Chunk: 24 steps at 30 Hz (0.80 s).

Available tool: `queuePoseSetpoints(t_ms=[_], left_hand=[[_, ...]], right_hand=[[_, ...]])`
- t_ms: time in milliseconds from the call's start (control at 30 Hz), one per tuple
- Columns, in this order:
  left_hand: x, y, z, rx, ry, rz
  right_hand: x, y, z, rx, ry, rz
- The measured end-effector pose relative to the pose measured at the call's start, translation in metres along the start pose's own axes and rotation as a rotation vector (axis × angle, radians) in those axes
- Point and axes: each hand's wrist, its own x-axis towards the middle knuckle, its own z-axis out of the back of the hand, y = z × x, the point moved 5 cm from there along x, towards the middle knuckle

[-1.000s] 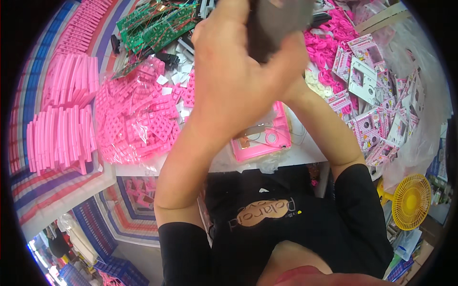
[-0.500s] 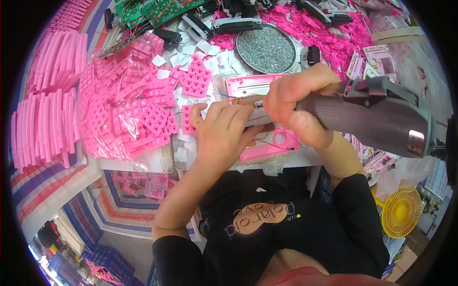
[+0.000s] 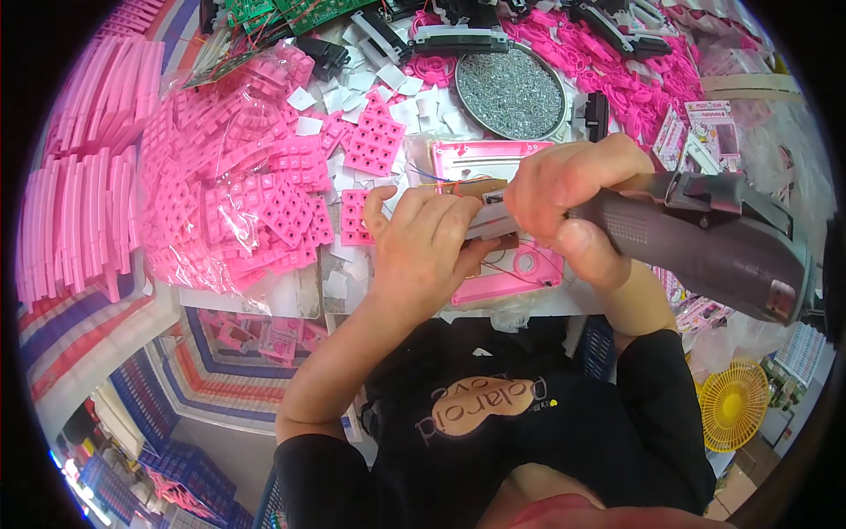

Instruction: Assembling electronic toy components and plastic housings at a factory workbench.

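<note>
My right hand (image 3: 586,203) is wrapped round a dark grey power screwdriver (image 3: 696,238), its body slanting down to the right. The driver's tip is hidden by my fingers. Under both hands lies a pink plastic casing (image 3: 502,289) with thin wires and a brown board (image 3: 480,188) in it. My left hand (image 3: 421,251) reaches over the casing, thumb and fingers closed on a light grey part (image 3: 492,225) beside my right fingers. I cannot make out exactly what that part is. Pink keypad sheets (image 3: 355,218) lie just left of this hand.
Bagged pink keypads (image 3: 229,194) are heaped to the left, near stacked pink panels (image 3: 75,225). Behind the casing stands a round dish of small screws (image 3: 511,93). Pink loops (image 3: 617,79), black parts (image 3: 458,40) and green circuit boards (image 3: 295,16) fill the far side.
The view has shifted slightly, so the table's things appear farther right. The driver's rear end sits a little lower. Both hands keep their grip.
</note>
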Motion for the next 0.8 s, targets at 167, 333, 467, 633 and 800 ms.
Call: queuePoseSetpoints(t_ms=[167,333,467,633,800], left_hand=[[-0.002,-0.001,-0.002,-0.007,-0.054,-0.046],[-0.001,-0.003,0.000,-0.005,-0.078,-0.060],[-0.001,-0.001,0.000,0.008,-0.058,-0.034],[0.006,-0.006,0.005,-0.016,0.014,0.024],[0.012,0.002,0.006,-0.075,0.137,-0.043]], right_hand=[[0.029,0.022,-0.025,-0.092,0.141,-0.017],[0.025,0.022,-0.024,-0.162,0.134,0.010],[0.029,0.024,-0.029,-0.082,0.066,-0.073],[0.032,0.024,0.015,0.075,0.324,0.103],[0.027,0.030,0.026,-0.189,0.136,-0.053]])
